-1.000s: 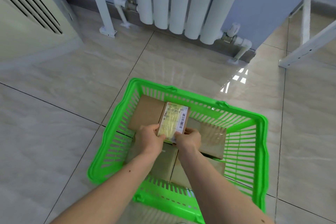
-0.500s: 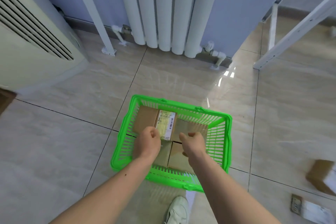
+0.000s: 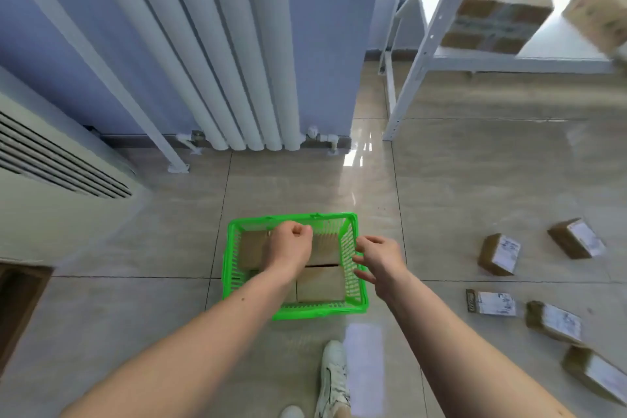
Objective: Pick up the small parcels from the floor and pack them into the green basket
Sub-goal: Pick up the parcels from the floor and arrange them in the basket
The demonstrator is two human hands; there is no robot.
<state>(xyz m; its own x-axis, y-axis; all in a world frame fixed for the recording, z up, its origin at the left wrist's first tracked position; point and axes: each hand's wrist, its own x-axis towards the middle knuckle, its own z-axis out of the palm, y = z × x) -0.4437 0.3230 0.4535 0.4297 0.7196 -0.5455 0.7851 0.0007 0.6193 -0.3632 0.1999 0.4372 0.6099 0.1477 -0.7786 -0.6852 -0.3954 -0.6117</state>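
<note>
Hovering over the green basket (image 3: pixel 294 312) at lower centre, left hand (image 3: pixel 289 247) clenched empty, right hand (image 3: pixel 379 261) released, small parcels (image 3: pixel 498 254) lying lower right on the floor (image 3: pixel 475 187), probably light, stiff, asking gripping across short sides.

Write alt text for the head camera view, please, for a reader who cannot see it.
A person's empty hands hover over a green basket holding brown parcels: left hand fisted, right hand loosely open. Five small parcels lie on the tiled floor to the right.
</note>
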